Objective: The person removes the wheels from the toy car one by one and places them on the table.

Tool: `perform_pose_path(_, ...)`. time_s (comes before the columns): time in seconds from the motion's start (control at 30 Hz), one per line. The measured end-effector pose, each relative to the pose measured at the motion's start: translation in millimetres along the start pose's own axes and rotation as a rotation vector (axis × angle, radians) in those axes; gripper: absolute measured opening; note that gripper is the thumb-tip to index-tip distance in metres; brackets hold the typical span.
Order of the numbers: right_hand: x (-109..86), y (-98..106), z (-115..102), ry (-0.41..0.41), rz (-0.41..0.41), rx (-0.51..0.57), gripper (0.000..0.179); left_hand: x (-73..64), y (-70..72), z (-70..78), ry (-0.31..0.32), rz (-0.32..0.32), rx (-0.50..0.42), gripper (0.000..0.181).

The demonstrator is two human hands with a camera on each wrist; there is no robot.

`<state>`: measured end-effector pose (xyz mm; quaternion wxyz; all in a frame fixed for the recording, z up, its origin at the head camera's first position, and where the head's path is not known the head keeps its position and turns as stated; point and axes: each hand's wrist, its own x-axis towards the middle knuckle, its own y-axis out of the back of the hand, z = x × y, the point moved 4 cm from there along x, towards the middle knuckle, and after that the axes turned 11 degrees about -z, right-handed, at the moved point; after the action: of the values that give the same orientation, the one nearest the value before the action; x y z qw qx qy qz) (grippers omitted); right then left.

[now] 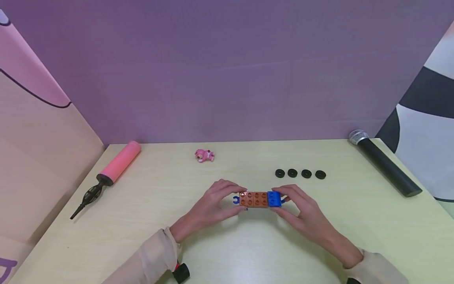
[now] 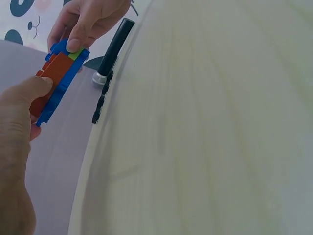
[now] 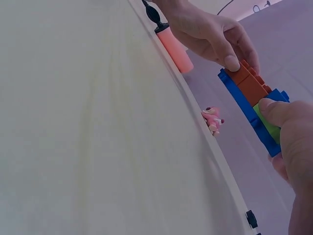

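Note:
My left hand (image 1: 217, 203) and right hand (image 1: 306, 216) hold a toy block vehicle (image 1: 258, 199) between them, raised over the table. Its long blue base (image 3: 244, 108) has a small hook at one end. Orange-brown studded bricks (image 2: 55, 71) sit on the base toward my left. At the right end a blue brick (image 1: 274, 198) rests on top of a green brick (image 3: 266, 121). The left thumb and fingers pinch the orange-brown end by its long sides. Likewise, my right thumb and fingers pinch the blue-and-green end. The vehicle's underside is hidden in the head view.
Several black wheels (image 1: 292, 173) lie in a row behind my right hand. A pink bear figure (image 1: 204, 155) is near the table's back edge. A pink hand pump (image 1: 120, 163) lies at left, a black microphone (image 1: 388, 167) at right. Purple and printed panels (image 1: 227, 79) enclose the table.

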<state>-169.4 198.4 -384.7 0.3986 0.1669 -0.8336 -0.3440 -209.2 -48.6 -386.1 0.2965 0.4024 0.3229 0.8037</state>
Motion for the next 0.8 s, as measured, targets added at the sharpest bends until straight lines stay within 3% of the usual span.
perform_pose_path(0.07,1.6,-3.0,1.3,-0.006,-0.014,0.010,0.043,-1.7,0.9,-3.4,0.002,-0.002,-0.033,0.043)
perform_pose_path(0.2,6.0,-10.5,4.9,-0.037,-0.044,0.015,0.055,-5.0,3.6,-11.9,0.018,0.013,-0.089,0.042)
perform_pose_path(0.47,20.3,-22.3,10.6,-0.092,-0.083,-0.015,0.046,-13.0,9.0,-29.0,0.109,0.034,-0.154,0.043)
perform_pose_path(0.8,34.8,-35.8,24.2,-0.116,-0.097,0.023,0.041,-17.4,15.5,-43.1,0.166,-0.009,-0.072,0.043)
